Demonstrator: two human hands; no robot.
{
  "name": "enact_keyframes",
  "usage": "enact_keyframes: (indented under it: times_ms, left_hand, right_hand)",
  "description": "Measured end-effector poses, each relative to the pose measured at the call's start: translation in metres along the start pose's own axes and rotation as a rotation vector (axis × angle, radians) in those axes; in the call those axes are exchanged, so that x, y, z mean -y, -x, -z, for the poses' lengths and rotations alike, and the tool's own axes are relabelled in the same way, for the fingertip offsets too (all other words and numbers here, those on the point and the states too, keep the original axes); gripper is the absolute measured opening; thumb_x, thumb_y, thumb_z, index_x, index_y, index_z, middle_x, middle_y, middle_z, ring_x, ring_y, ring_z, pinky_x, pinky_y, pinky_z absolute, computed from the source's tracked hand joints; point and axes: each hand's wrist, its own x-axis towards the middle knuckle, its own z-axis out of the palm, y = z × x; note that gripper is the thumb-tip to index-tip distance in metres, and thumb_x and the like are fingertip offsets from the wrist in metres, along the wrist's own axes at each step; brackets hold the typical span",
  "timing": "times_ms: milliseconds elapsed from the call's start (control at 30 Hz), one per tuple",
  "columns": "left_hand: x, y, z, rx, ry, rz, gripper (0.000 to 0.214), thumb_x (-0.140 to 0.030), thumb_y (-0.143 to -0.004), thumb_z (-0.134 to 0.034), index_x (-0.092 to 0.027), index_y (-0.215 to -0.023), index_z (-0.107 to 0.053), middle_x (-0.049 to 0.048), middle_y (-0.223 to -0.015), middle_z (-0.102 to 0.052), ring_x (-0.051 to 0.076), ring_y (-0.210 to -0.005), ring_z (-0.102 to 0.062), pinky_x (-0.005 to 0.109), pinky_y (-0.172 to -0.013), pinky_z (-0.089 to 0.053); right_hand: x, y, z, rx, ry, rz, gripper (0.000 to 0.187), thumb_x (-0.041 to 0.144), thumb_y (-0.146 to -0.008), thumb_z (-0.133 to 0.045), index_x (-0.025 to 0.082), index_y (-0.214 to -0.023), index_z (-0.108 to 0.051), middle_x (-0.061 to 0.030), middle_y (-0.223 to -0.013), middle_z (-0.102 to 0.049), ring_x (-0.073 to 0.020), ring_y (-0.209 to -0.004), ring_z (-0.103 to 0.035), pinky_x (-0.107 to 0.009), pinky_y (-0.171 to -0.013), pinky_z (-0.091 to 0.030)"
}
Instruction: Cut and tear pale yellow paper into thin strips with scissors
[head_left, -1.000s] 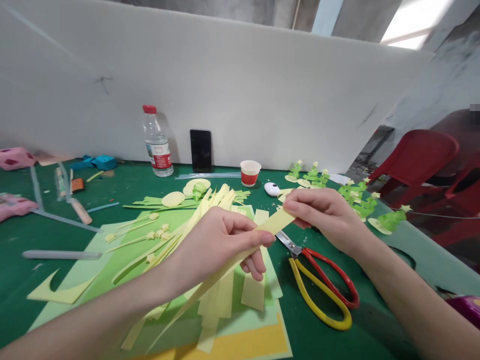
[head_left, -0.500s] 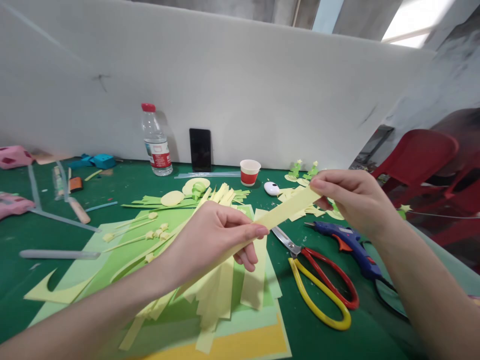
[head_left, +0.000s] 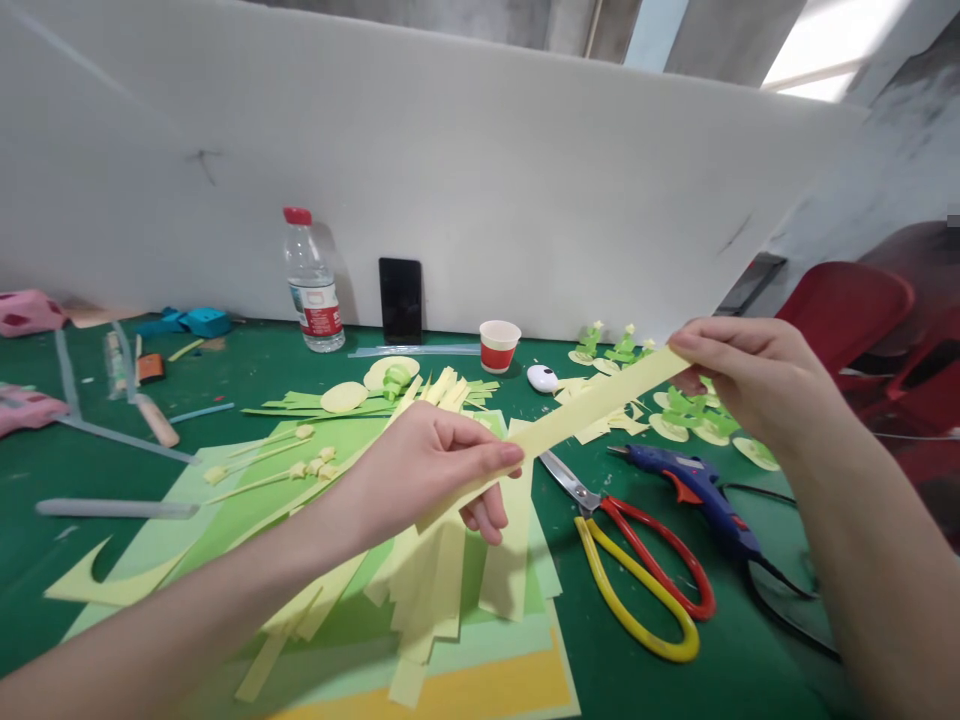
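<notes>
A pale yellow paper strip is stretched on a slant between my two hands. My left hand pinches it between thumb and fingers, with the strip's lower end showing below the palm. At the upper right end, my right hand grips the strip between thumb and forefinger. Beneath my left hand, more cut yellow strips lie in a loose pile on green paper sheets. Thin paper stems with small folded star tips rest to the left. Scissors with one red and one yellow handle lie partly open below the held strip.
A blue glue gun with a black cord lies at right. Along the white panel stand a water bottle, a phone and a paper cup. Small green paper plants sit behind my right hand. Pink glue guns are far left.
My right hand has moved right and slightly up, and more of the strip now shows between my hands. My left hand has barely shifted.
</notes>
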Motion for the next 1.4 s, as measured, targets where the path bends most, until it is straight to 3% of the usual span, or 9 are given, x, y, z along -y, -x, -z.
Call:
enact_keyframes:
  times_ms: [467, 733, 967, 1033, 1100, 1167, 1233, 1333, 1400]
  left_hand:
    - [0.01, 0.004, 0.003, 0.146, -0.048, -0.07, 0.033, -0.032, -0.08, -0.047, -0.018, -0.051, -0.057, -0.0052, -0.045, -0.064, 0.008, -0.041, -0.057, 0.019, -0.054, -0.046]
    - [0.025, 0.015, 0.009, 0.208, 0.016, -0.001, 0.03, -0.032, -0.082, -0.046, -0.019, -0.055, -0.048, -0.0067, -0.044, -0.062, 0.01, -0.044, -0.06, 0.019, -0.052, -0.045]
    - [0.034, 0.018, 0.012, 0.374, 0.061, 0.083, 0.028, -0.033, -0.083, -0.046, -0.019, -0.059, -0.043, -0.0048, -0.045, -0.062, 0.011, -0.045, -0.061, 0.017, -0.044, -0.042]
    - [0.035, 0.017, 0.012, 0.399, 0.075, 0.082, 0.029, -0.034, -0.084, -0.045, -0.019, -0.059, -0.043, -0.0048, -0.043, -0.061, 0.011, -0.044, -0.061, 0.017, -0.044, -0.042]
    - [0.036, 0.017, 0.012, 0.433, 0.115, 0.072, 0.031, -0.034, -0.086, -0.043, -0.018, -0.059, -0.043, -0.0055, -0.04, -0.059, 0.01, -0.041, -0.059, 0.017, -0.044, -0.041]
    - [0.038, 0.016, 0.011, 0.463, 0.173, 0.054, 0.034, -0.036, -0.088, -0.038, -0.018, -0.059, -0.043, -0.0056, -0.039, -0.058, 0.009, -0.036, -0.056, 0.017, -0.042, -0.039]
    - [0.04, 0.016, 0.008, 0.48, 0.228, 0.042, 0.039, -0.04, -0.089, -0.033, -0.017, -0.059, -0.044, -0.0052, -0.037, -0.056, 0.008, -0.031, -0.051, 0.017, -0.039, -0.036]
    - [0.042, 0.018, 0.004, 0.457, 0.297, 0.048, 0.043, -0.041, -0.089, -0.032, -0.017, -0.056, -0.044, -0.0043, -0.032, -0.051, 0.008, -0.028, -0.046, 0.017, -0.037, -0.032]
    - [0.042, 0.02, 0.003, 0.451, 0.348, 0.056, 0.043, -0.04, -0.088, -0.035, -0.016, -0.053, -0.044, -0.004, -0.03, -0.048, 0.007, -0.027, -0.044, 0.018, -0.037, -0.03]
  right_hand:
    - [0.009, 0.003, 0.0, 0.118, 0.108, -0.075, 0.021, 0.03, -0.069, -0.061, 0.018, -0.051, -0.058, 0.0016, -0.046, -0.046, -0.0086, -0.046, -0.039, -0.029, -0.052, -0.027]
    - [0.007, -0.001, 0.007, 0.127, 0.147, -0.168, 0.02, 0.035, -0.068, -0.057, 0.019, -0.055, -0.054, 0.0041, -0.043, -0.038, -0.0087, -0.043, -0.034, -0.03, -0.051, -0.025]
    - [0.005, -0.005, 0.016, 0.43, 0.337, -0.291, 0.037, 0.042, -0.072, -0.055, 0.018, -0.044, -0.048, 0.0012, -0.047, -0.042, -0.011, -0.05, -0.039, -0.029, -0.058, -0.03]
    - [0.006, -0.005, 0.017, 0.465, 0.397, -0.301, 0.038, 0.045, -0.072, -0.055, 0.018, -0.046, -0.05, 0.0, -0.051, -0.046, -0.0124, -0.055, -0.042, -0.03, -0.063, -0.033]
    - [0.009, -0.003, 0.014, 0.434, 0.488, -0.303, 0.033, 0.049, -0.072, -0.053, 0.02, -0.059, -0.058, -0.0026, -0.064, -0.055, -0.0157, -0.064, -0.048, -0.032, -0.068, -0.035]
    - [0.016, 0.004, 0.005, 0.339, 0.623, -0.23, 0.034, 0.052, -0.075, -0.049, 0.022, -0.083, -0.062, -0.0058, -0.089, -0.061, -0.021, -0.081, -0.052, -0.035, -0.073, -0.037]
    - [0.026, 0.016, -0.009, 0.238, 0.735, -0.004, 0.04, 0.053, -0.078, -0.043, 0.023, -0.1, -0.057, -0.0059, -0.111, -0.057, -0.0242, -0.1, -0.05, -0.038, -0.082, -0.038]
    - [0.04, 0.039, -0.036, 0.344, 0.765, 0.483, 0.047, 0.053, -0.075, -0.051, 0.022, -0.11, -0.054, -0.0048, -0.12, -0.054, -0.0251, -0.113, -0.043, -0.041, -0.095, -0.032]
    - [0.045, 0.051, -0.054, 0.447, 0.741, 0.68, 0.038, 0.045, -0.076, -0.055, 0.017, -0.102, -0.059, -0.0083, -0.109, -0.06, -0.0257, -0.107, -0.047, -0.041, -0.091, -0.036]
